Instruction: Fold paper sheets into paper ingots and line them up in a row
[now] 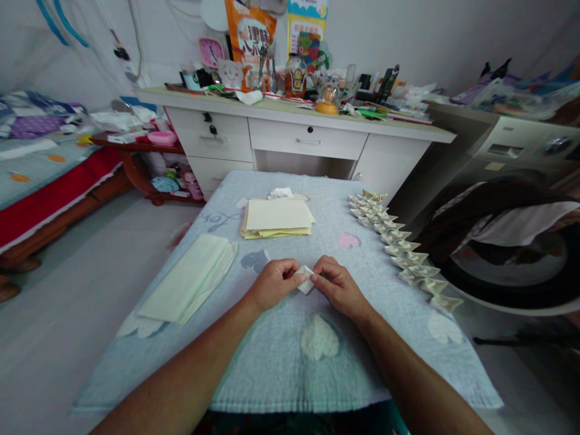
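A small folded piece of white paper (305,281) is pinched between my two hands, above the middle of the cloth-covered table (272,356). My left hand (277,283) grips its left corner between thumb and fingers. On the opposite corner, my right hand (338,285) is closed in the same way. Beyond them lies a stack of cream and yellow paper sheets (278,215). Pale green folded paper (188,278) rests to the left. Along the right side runs a row of several folded paper boats (403,248).
Crumpled white paper (281,193) sits behind the stack. A white desk (308,136) crowded with jars and packets stands past the table. At right is a washing machine (498,151) with its round door open; a bed (54,163) is at left.
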Demonstrator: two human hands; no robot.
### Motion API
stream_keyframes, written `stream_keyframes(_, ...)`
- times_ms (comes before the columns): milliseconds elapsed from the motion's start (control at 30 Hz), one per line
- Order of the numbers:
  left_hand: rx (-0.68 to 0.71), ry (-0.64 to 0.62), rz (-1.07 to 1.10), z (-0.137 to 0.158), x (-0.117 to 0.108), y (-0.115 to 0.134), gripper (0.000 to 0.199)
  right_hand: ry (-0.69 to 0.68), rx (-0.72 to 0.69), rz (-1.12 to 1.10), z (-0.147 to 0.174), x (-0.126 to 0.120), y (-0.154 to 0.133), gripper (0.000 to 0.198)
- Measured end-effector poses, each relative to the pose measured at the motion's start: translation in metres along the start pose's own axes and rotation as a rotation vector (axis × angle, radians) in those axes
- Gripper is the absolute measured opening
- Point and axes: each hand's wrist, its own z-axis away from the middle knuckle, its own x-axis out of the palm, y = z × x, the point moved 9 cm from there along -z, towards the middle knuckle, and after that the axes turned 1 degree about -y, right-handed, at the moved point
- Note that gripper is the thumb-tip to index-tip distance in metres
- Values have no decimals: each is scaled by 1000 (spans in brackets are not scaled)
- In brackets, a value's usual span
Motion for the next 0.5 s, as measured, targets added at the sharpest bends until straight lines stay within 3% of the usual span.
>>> stream_keyframes(233,3,35,43,1,-5,5,22,-51,-27,60,1,3,-8,23)
stream_keyframes(500,-26,38,218,-2,0,-3,21,-14,11,30,2,8,1,23)
